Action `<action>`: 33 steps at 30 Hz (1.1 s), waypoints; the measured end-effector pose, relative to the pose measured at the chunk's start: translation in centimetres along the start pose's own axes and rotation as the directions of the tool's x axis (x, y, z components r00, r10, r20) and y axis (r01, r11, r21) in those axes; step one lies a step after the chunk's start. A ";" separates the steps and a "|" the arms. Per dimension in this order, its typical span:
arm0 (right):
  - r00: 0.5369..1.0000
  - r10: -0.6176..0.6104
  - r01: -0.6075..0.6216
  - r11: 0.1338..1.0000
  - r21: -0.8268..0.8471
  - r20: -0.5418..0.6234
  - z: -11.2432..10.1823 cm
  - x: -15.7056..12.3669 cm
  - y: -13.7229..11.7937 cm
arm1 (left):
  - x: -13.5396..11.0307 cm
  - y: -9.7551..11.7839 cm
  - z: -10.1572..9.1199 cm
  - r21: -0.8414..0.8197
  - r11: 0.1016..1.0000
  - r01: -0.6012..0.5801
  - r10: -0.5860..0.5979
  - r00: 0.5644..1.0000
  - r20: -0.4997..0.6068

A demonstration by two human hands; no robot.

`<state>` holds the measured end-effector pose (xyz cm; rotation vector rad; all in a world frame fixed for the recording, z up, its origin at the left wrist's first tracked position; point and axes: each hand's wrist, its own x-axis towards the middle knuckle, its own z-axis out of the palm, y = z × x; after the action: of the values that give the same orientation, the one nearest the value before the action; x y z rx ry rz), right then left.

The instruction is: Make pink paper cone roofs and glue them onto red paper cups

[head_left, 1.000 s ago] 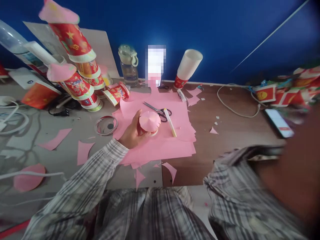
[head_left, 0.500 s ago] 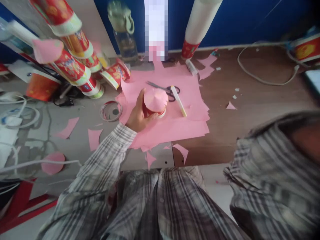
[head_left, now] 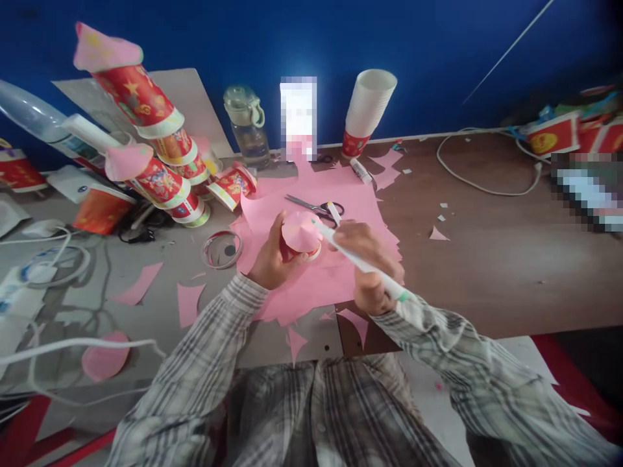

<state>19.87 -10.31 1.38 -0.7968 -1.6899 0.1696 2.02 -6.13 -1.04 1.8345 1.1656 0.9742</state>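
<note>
My left hand [head_left: 270,261] is wrapped round a red paper cup [head_left: 294,254] topped with a pink paper cone [head_left: 300,230]. In my right hand [head_left: 372,259] is a white marker [head_left: 348,251] with a green end, its tip at the right side of the cone; whether it touches is unclear. Both hands are over pink paper sheets [head_left: 272,298]. Just beyond them lie dark-handled scissors [head_left: 307,204] and a second white marker [head_left: 334,213], partly hidden by my right hand.
At the left stand stacked red cups [head_left: 141,100] with pink cones. A tape roll [head_left: 222,250], pink scraps [head_left: 189,303] and cables [head_left: 63,344] lie nearby. Behind are a water bottle [head_left: 248,130], a blurred-out bright screen [head_left: 298,110] and stacked white cups [head_left: 367,107].
My right hand has come in from the right with the white marker and reached the cone. My left hand keeps its hold on the cup. The view has tilted up.
</note>
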 end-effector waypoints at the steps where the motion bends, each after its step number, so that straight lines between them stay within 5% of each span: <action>1: 0.996 -0.089 0.089 0.996 0.026 -0.007 0.2 -0.3 0.4 | 0.0 0.0 0.0 -0.003 1.000 0.001 -0.001 1.000 -0.005; 3: 0.978 -0.206 0.207 0.978 0.035 -0.011 0.4 -0.5 0.8 | 0.0 0.0 0.0 -0.014 1.000 0.009 -0.009 1.000 -0.006; 9: 0.970 -0.244 0.243 0.966 -0.085 0.001 0.5 -0.8 0.7 | 0.1 0.2 -0.1 -0.031 0.998 0.049 -0.048 0.999 0.012; 33: 0.991 -0.099 0.076 0.971 -0.226 -0.093 1.1 -1.5 1.1 | 0.0 -0.2 -0.3 0.067 0.997 0.032 -0.029 0.999 -0.038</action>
<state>19.45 -10.08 -0.72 -0.8787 -1.6601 -0.1228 1.62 -6.04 -1.10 1.8528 1.2596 0.9661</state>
